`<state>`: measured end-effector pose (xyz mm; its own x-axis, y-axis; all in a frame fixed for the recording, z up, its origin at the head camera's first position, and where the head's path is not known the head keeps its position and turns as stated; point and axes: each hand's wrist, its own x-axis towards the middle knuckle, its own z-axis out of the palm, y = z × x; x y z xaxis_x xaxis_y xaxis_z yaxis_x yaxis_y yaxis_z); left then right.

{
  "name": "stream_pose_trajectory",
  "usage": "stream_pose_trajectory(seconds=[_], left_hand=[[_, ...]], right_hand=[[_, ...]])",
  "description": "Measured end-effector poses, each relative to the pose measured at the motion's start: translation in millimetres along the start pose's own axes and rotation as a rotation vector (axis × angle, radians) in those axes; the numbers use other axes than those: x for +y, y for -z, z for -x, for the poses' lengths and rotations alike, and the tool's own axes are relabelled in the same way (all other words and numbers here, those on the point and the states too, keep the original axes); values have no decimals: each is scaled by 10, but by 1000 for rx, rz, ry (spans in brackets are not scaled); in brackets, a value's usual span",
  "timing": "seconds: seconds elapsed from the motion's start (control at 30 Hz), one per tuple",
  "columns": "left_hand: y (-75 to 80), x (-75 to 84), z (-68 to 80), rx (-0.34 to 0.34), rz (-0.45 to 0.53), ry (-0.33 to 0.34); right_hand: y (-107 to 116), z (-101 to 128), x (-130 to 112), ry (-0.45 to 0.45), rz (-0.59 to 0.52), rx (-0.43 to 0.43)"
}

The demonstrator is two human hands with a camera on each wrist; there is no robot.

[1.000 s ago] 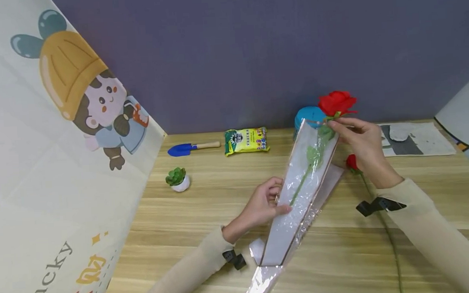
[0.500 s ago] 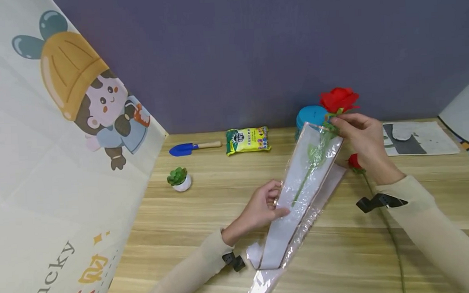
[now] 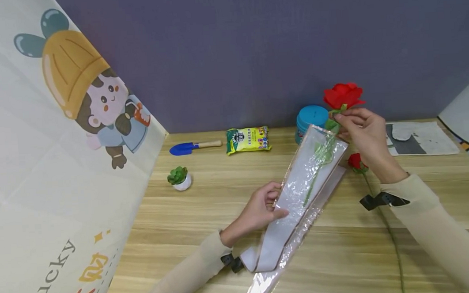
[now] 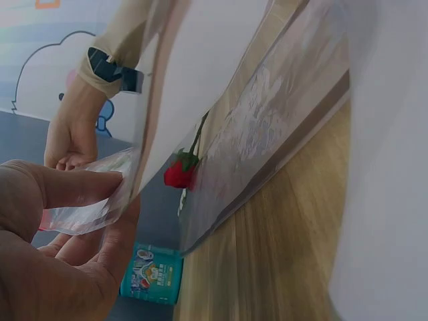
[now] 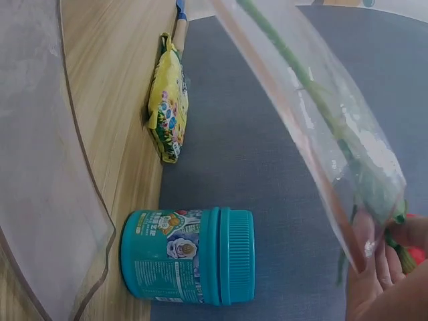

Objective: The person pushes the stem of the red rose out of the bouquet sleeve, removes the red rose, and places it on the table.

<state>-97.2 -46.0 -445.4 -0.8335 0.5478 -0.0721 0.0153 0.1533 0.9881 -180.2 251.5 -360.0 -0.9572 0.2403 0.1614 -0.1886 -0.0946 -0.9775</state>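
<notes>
My left hand [image 3: 257, 209] pinches the left edge of a flower sleeve [image 3: 289, 199], white-backed with a clear front and a brown border. In the left wrist view, its thumb and fingers grip the film. A red rose [image 3: 343, 95] has its green stem and leaves inside the sleeve, while the bloom stands above the mouth. Just under that bloom, my right hand [image 3: 367, 137] pinches the stem; in the right wrist view its fingers are at the sleeve's mouth. Another clear sleeve [image 3: 327, 190] lies beneath the first. Beside them, a second red rose [image 3: 356, 162] lies on the table.
Along the back of the wooden table [image 3: 205, 201] are a blue trowel [image 3: 194, 147], a yellow-green packet [image 3: 248, 140], a turquoise jar [image 3: 312, 115] and a grey-white cloth-like piece [image 3: 437, 138]. A small potted succulent [image 3: 179, 178] stands at the left.
My right hand and the rose have moved slightly up and right, and the stem's lower end has shifted right inside the sleeve. The sleeve's mouth has tilted right. My left hand has barely moved.
</notes>
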Motion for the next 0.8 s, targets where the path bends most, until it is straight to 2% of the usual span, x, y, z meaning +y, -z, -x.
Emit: stream_pose_trajectory(seconds=[0.2, 0.47, 0.67, 0.8], left_hand=[[21, 5, 41, -3, -26, 10], [81, -7, 92, 0, -79, 22], [160, -32, 136, 1, -122, 32], [241, -43, 172, -2, -136, 27]], right_hand=[[1, -10, -44, 2, -95, 12], [58, -117, -151, 41, -72, 33], [242, -225, -321, 61, -141, 77], [429, -323, -428, 73, -220, 155]])
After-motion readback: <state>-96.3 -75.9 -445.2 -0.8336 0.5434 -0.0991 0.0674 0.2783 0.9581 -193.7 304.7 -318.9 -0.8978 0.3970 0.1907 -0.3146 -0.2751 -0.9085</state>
